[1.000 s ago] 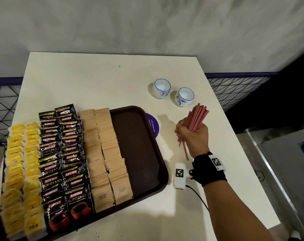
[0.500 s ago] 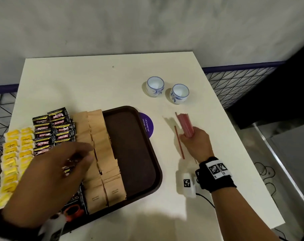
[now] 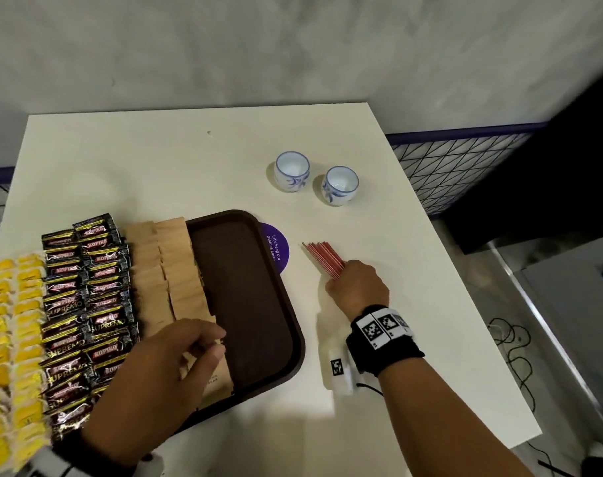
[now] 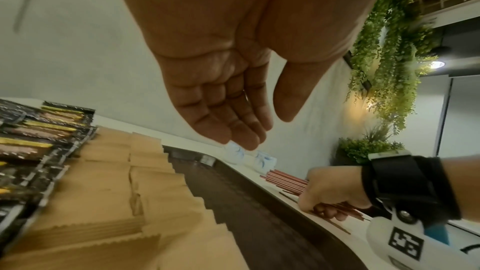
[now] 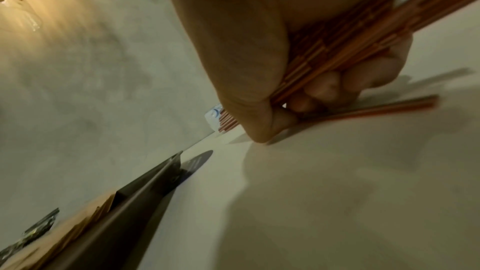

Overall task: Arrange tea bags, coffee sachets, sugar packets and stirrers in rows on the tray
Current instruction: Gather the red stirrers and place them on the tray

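The brown tray [image 3: 248, 304] holds rows of yellow tea bags [image 3: 11, 339], black coffee sachets [image 3: 86, 304] and brown sugar packets [image 3: 169, 270]; its right part is bare. My left hand [image 3: 217, 342] hovers over the near sugar packets [image 4: 103, 192] with relaxed fingers and an empty palm [image 4: 233, 110]. On the table right of the tray, my right hand [image 3: 338, 287] grips a bundle of red stirrers [image 3: 322, 258] that lies low and points away from me. In the right wrist view the bundle [image 5: 337, 48] is in the fist, and a loose stirrer [image 5: 376, 108] lies beside the knuckles.
Two white cups with blue patterns [image 3: 291, 171] [image 3: 339, 185] stand behind the stirrers. A round purple sticker [image 3: 277, 251] is partly under the tray's right rim. The table's right edge [image 3: 465, 277] is close to my right arm, with cables [image 3: 513, 342] on the floor beyond.
My right hand lowered the stirrer bundle from upright to flat on the table. My left hand came in from the lower left and moved right over the sugar packets.
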Demonstrator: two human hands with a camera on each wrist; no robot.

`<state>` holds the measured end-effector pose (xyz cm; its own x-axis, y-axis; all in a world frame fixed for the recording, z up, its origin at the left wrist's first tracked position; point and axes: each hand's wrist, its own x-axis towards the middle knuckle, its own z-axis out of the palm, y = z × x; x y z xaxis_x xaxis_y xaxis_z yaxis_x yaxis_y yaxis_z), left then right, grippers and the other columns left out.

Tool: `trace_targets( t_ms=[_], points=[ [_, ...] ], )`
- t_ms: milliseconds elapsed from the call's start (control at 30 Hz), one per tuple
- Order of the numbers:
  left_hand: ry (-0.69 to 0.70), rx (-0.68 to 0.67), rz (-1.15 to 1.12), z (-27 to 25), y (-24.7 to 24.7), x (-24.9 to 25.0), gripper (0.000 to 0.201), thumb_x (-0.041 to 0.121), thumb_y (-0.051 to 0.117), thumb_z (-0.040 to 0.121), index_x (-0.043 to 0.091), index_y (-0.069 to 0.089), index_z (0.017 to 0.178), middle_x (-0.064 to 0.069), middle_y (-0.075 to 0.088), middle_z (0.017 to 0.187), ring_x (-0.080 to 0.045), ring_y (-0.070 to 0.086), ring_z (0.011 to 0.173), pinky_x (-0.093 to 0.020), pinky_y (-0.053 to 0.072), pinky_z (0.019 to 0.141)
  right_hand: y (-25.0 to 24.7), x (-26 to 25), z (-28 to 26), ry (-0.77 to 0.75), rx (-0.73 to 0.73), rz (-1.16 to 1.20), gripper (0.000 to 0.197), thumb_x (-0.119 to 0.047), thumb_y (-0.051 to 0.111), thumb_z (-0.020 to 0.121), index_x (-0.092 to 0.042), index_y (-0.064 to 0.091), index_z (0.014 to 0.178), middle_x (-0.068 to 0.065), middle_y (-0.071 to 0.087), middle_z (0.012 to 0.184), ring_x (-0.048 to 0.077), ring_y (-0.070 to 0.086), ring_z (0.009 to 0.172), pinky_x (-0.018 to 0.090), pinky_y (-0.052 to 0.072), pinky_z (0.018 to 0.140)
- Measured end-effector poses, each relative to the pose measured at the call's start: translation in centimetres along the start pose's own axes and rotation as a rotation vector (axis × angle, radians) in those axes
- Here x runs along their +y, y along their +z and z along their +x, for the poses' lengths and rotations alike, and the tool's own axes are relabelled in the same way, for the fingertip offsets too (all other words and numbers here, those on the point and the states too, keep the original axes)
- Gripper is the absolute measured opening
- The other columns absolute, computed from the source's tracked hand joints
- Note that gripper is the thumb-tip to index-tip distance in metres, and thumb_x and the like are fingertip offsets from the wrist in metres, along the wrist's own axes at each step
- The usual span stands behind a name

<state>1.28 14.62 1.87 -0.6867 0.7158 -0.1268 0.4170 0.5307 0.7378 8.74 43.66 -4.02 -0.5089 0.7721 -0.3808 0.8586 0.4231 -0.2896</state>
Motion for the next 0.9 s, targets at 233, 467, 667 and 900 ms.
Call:
trace_targets(
  t_ms=[233,467,667,900],
  points=[
    [0.06,-0.067,-0.049,2.8,3.2,1.0,0.018,0.023,0.072,0.09,0.034,0.069,0.103,0.021,0.067,0.092,0.008,0.059,0.098,-0.002,0.042,0.077,1.0,0.2,0.0,-0.082,0.031,-0.111,0.032,-0.027,0.054,0.094,-0.017,0.058,0.124,0.007,0.053,0.118,0.031,0.065,0.098,0.032,0.041,0.072],
    [0.087,-0.108,-0.074,6.7,4.4,3.6,0.018,0.028,0.064,0.095,0.029,0.066,0.113,0.017,0.063,0.101,0.009,0.055,0.1,-0.003,0.041,0.078,0.6,1.3,0.2,-0.227,0.01,0.143,0.018,-0.016,0.058,0.088,-0.006,0.056,0.102,0.009,0.063,0.096,0.031,0.062,0.086,0.031,0.045,0.065],
    [0.145,-0.03,-0.076,11.7,4.3,5.9,0.042,0.033,0.055,0.099,0.027,0.049,0.14,0.01,0.05,0.135,-0.002,0.057,0.112,-0.027,0.05,0.097,-0.5,0.6,-0.1,-0.288,-0.014,0.782,0.008,-0.001,0.061,0.081,-0.009,0.061,0.08,0.007,0.063,0.069,0.018,0.061,0.063,0.031,0.051,0.06],
    [0.426,-0.088,-0.054,13.5,5.9,7.9,0.051,0.017,0.048,0.103,0.026,0.037,0.152,0.009,0.036,0.156,-0.001,0.035,0.142,-0.011,0.028,0.112,0.9,0.5,0.2,-0.419,-0.018,0.999,0.028,-0.003,0.074,0.083,-0.015,0.056,0.065,-0.01,0.056,0.058,0.008,0.05,0.056,0.022,0.044,0.057]
  ],
)
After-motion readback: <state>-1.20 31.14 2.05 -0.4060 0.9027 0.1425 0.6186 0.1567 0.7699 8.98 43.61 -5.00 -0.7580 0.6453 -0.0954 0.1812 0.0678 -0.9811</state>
